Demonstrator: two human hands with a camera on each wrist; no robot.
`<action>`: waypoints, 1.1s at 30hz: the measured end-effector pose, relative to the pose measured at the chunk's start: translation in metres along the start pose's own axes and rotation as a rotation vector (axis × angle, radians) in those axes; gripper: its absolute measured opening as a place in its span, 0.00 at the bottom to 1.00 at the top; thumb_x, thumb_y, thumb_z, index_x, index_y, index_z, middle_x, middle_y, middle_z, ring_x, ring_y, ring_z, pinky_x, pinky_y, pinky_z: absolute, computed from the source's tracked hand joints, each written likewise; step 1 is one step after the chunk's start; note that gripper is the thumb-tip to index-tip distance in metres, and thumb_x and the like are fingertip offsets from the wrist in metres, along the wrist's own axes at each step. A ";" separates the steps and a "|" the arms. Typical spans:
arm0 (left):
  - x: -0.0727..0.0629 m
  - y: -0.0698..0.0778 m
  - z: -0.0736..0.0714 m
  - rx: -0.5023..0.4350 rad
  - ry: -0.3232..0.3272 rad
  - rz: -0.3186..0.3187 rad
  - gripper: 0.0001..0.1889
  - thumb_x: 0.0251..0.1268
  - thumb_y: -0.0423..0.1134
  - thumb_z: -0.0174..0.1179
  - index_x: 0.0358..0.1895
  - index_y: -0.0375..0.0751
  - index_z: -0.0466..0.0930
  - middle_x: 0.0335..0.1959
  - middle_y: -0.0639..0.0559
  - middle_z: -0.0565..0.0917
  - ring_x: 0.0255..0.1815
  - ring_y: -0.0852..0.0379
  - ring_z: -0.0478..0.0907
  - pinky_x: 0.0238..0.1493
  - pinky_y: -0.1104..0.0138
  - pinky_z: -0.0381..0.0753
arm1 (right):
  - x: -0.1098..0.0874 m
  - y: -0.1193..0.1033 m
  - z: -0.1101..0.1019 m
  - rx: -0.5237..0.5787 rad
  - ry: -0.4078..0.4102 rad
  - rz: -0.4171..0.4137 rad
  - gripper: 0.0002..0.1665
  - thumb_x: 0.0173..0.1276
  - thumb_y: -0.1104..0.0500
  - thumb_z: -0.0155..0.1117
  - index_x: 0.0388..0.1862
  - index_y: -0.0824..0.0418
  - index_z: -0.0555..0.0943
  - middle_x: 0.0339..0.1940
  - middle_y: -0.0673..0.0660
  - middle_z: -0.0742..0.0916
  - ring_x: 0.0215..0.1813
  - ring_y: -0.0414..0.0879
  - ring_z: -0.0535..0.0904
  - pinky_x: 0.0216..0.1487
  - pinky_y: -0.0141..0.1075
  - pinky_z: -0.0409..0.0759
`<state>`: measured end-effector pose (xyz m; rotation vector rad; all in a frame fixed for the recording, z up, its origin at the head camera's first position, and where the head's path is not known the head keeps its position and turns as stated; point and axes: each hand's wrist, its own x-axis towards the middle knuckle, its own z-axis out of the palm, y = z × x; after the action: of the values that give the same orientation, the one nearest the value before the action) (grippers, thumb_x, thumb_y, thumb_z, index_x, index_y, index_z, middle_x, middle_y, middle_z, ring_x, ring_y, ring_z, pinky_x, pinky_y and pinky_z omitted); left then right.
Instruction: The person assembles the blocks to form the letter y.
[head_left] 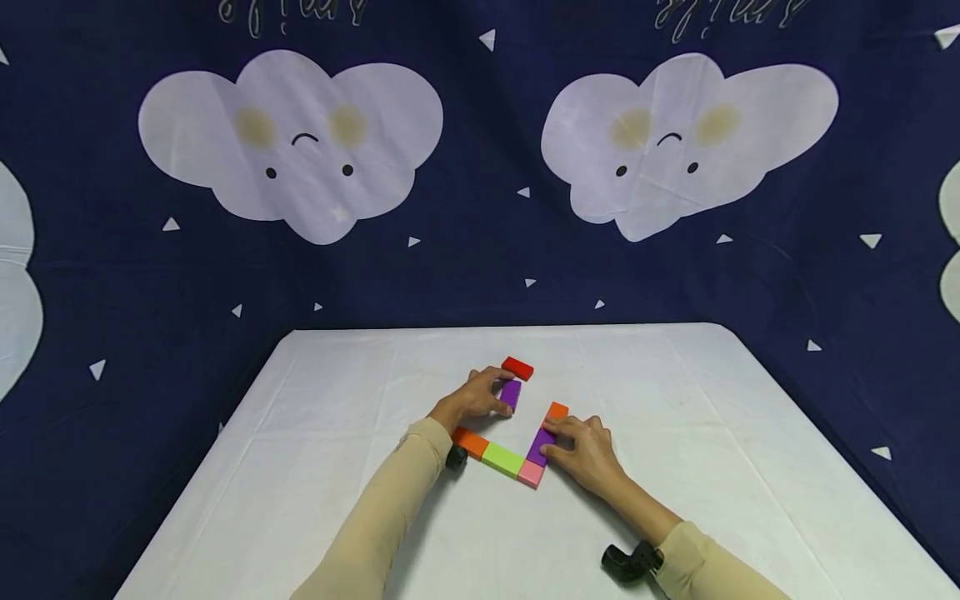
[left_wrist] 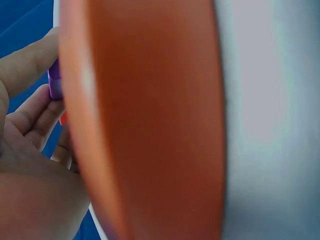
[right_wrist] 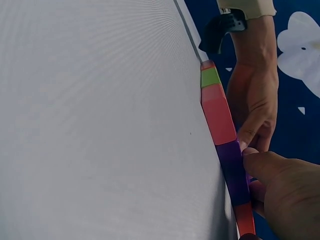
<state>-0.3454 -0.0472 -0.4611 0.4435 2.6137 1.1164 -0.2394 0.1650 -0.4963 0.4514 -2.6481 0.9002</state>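
Observation:
My left hand (head_left: 476, 397) pinches a purple block (head_left: 511, 395) between thumb and fingers, just in front of a red block (head_left: 517, 367). In the left wrist view that purple block (left_wrist: 55, 82) shows between the fingertips, partly hidden by a large, near orange block (left_wrist: 155, 120). My right hand (head_left: 591, 454) holds a second purple block (head_left: 540, 447), with the thumb at its side and fingers near the orange end block (head_left: 557, 409). This purple block (right_wrist: 233, 170) lies in line with a pink block (right_wrist: 218, 117) in the right wrist view.
The blocks form an angled row on the white table (head_left: 637, 367): orange, purple and pink on one side, then a green block (head_left: 502, 460) and another orange block (head_left: 471, 442). A dark blue curtain (head_left: 480, 275) with clouds hangs behind. Black wrist cameras (head_left: 628, 562) sit close to the tabletop.

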 end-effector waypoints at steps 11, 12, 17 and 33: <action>-0.020 0.010 -0.008 -0.117 0.059 -0.026 0.34 0.48 0.36 0.71 0.63 0.48 0.71 0.61 0.44 0.71 0.55 0.49 0.66 0.53 0.59 0.68 | 0.000 -0.001 -0.001 -0.015 -0.005 0.004 0.23 0.51 0.50 0.74 0.48 0.52 0.85 0.49 0.48 0.87 0.36 0.42 0.66 0.39 0.36 0.58; -0.022 0.011 -0.009 -0.124 0.057 -0.023 0.34 0.48 0.36 0.71 0.63 0.48 0.71 0.61 0.44 0.71 0.56 0.48 0.66 0.53 0.59 0.69 | 0.000 0.000 -0.001 -0.016 -0.007 0.006 0.23 0.51 0.50 0.74 0.48 0.52 0.85 0.49 0.48 0.87 0.36 0.42 0.66 0.39 0.36 0.58; -0.035 0.015 -0.015 -0.172 0.050 -0.013 0.34 0.50 0.37 0.70 0.64 0.50 0.70 0.61 0.43 0.69 0.60 0.47 0.65 0.53 0.57 0.70 | 0.001 0.001 0.000 -0.014 -0.008 0.007 0.23 0.51 0.51 0.74 0.47 0.52 0.86 0.48 0.48 0.87 0.35 0.42 0.66 0.39 0.36 0.58; -0.086 0.024 -0.024 -0.167 0.026 0.053 0.33 0.49 0.40 0.71 0.62 0.57 0.71 0.57 0.54 0.73 0.58 0.51 0.65 0.48 0.61 0.70 | -0.001 0.000 0.001 -0.011 0.037 -0.031 0.22 0.49 0.51 0.75 0.46 0.53 0.86 0.46 0.48 0.88 0.34 0.41 0.66 0.38 0.36 0.57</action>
<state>-0.2709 -0.0793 -0.4167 0.4667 2.5168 1.3537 -0.2393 0.1646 -0.4975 0.4675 -2.6038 0.8761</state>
